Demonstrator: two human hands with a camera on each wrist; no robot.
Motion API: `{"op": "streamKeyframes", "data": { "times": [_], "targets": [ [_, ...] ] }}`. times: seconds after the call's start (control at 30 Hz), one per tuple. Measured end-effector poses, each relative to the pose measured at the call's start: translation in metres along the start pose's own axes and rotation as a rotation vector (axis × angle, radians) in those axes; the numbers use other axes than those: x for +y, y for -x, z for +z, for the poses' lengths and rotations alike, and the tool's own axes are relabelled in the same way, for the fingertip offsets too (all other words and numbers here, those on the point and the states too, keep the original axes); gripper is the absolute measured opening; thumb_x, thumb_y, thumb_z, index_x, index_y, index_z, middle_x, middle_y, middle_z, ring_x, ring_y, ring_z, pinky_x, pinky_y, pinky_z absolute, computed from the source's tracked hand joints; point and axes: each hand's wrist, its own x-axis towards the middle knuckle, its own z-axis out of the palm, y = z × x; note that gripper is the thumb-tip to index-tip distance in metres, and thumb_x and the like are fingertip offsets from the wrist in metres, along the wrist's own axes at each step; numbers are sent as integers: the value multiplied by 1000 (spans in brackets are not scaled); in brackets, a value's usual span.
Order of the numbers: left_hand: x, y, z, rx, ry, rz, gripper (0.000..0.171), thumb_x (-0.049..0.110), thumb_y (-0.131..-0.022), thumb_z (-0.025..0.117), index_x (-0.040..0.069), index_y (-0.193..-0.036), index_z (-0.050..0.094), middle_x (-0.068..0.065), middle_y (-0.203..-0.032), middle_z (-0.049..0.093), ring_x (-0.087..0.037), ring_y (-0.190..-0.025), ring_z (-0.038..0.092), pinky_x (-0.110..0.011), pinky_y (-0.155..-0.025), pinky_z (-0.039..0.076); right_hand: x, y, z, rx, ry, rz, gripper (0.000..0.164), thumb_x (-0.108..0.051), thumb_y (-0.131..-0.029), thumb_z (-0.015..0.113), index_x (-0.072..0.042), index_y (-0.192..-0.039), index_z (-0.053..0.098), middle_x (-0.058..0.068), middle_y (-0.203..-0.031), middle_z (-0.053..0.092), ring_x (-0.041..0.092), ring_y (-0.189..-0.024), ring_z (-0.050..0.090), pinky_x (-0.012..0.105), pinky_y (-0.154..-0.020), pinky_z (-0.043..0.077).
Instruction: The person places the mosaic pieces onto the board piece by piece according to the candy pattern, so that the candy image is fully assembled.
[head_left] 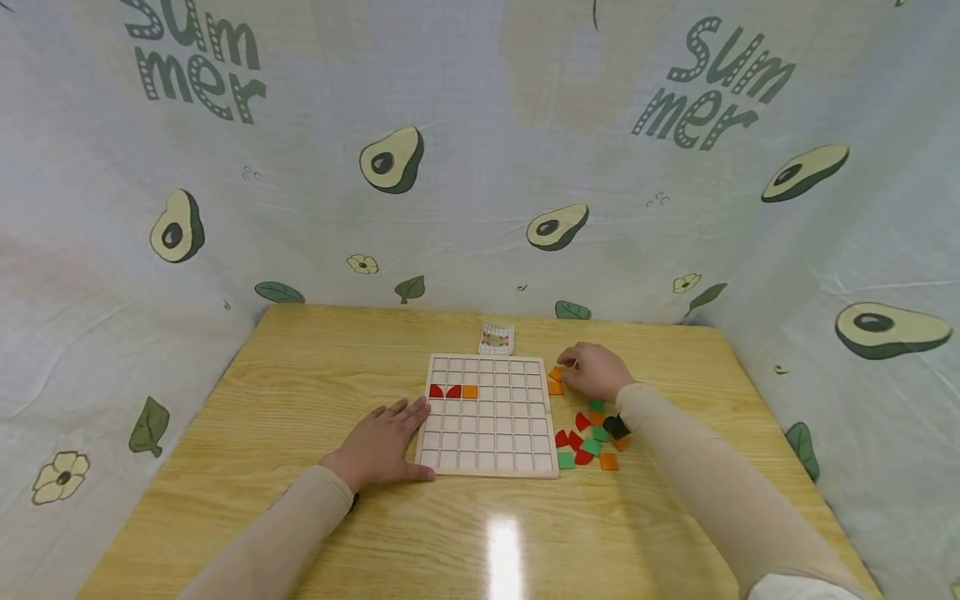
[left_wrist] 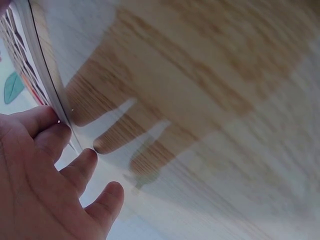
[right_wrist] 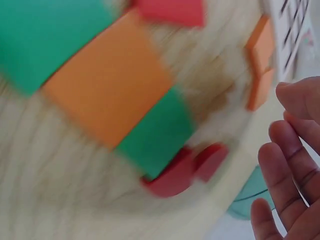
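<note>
A pale wooden grid board (head_left: 487,433) lies on the table. In one of its rows sit two red rounded tiles (head_left: 453,392) and an orange square tile (head_left: 470,392). My left hand (head_left: 382,442) rests at the board's left edge with fingers spread; the left wrist view shows its fingertips (left_wrist: 52,117) along that edge. Off the board's upper right side, my right hand (head_left: 597,372) reaches toward two orange tiles (head_left: 555,388). Its fingers are loosely bent, and the right wrist view shows those orange tiles (right_wrist: 260,90) just beyond the thumb, with nothing visible between thumb and forefinger.
Right of the board lies a loose pile of green tiles (head_left: 566,460), red rounded tiles (head_left: 582,422) and orange tiles (head_left: 609,462), partly overlapping. A small pattern card (head_left: 497,340) lies behind the board. A patterned cloth (head_left: 480,167) hangs round the table's back and sides.
</note>
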Motion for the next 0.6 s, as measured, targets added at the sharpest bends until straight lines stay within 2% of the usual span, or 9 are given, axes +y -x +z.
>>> {"op": "streamKeyframes", "data": {
  "times": [0.17,0.6],
  "targets": [
    [-1,0,2,3,10,3,104,75,-83,59,9,-157,32,-5,-163,25,-32,-147,26,-55,-114,26,9,3,3,-7,-8,3,28,-13,-86,68,-9,-113,75,4,-102,70,24,-92,65,46,-83,54],
    [1,0,2,12,16,-1,103,74,-83,60,8,-157,33,-5,-163,26,-33,-146,27,-55,-113,26,7,-2,11,-6,42,-33,19,-20,-90,73,-11,-107,76,0,-95,69,19,-84,64,42,-80,54]
  ]
}}
